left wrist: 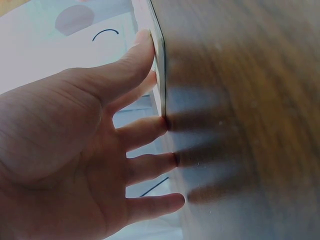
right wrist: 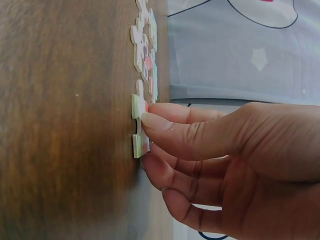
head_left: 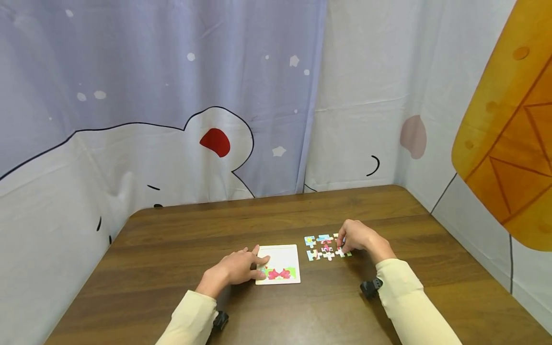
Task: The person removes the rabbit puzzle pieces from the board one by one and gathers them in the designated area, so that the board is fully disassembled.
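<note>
A white square puzzle tray [head_left: 280, 258], with a strip of pink and green picture along its near side, lies on the table. My left hand [head_left: 237, 268] rests on its left side, thumb and index finger over the tray. In the left wrist view the other fingers of the left hand [left wrist: 75, 145] are spread, their tips at the tabletop. To the right lie several loose jigsaw pieces [head_left: 314, 255] in rough rows. At their right end my right hand [head_left: 358, 237] pinches a puzzle piece [right wrist: 141, 142] between thumb and fingers, low at the table surface; its far side is hidden.
The brown wooden table [head_left: 207, 220] reaches back to a printed curtain [head_left: 276, 96] behind and at the right. A small black device [head_left: 371, 288] sits by the right sleeve, and another [head_left: 221, 320] by the left sleeve.
</note>
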Demonstrator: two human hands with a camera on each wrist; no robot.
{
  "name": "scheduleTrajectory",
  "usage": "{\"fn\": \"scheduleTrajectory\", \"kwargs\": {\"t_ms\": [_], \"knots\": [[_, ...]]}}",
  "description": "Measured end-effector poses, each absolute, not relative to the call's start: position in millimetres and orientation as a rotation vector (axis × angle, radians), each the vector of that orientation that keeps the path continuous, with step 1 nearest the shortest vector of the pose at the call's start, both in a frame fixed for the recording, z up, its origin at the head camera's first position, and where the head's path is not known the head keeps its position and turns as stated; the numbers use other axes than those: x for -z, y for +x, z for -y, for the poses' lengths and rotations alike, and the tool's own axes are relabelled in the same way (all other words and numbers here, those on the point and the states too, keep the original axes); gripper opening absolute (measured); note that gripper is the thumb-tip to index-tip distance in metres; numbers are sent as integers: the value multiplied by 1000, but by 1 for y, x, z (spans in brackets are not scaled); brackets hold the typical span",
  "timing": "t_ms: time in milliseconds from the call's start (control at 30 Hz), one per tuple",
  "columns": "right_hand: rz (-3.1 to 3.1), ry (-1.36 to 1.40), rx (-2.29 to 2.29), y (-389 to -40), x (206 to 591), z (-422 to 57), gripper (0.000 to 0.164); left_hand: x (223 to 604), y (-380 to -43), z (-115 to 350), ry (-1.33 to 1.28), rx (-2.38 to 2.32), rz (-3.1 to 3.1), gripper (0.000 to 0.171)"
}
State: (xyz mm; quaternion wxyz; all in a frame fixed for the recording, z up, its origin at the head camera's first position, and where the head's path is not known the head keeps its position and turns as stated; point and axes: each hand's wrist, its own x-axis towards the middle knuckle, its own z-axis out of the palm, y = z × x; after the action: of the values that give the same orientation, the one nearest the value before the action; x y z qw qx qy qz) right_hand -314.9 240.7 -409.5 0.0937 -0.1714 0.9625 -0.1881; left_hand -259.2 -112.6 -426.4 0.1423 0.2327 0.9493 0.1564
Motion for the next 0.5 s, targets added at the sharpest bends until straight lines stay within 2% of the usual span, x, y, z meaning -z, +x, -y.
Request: {"fn": "scheduleTrajectory", "kwargs": {"t_ms": [500], "knots": [[-2901, -444, 534, -314, 410, -237, 22, 426, -258, 113, 667, -454, -2743, 53]]}}
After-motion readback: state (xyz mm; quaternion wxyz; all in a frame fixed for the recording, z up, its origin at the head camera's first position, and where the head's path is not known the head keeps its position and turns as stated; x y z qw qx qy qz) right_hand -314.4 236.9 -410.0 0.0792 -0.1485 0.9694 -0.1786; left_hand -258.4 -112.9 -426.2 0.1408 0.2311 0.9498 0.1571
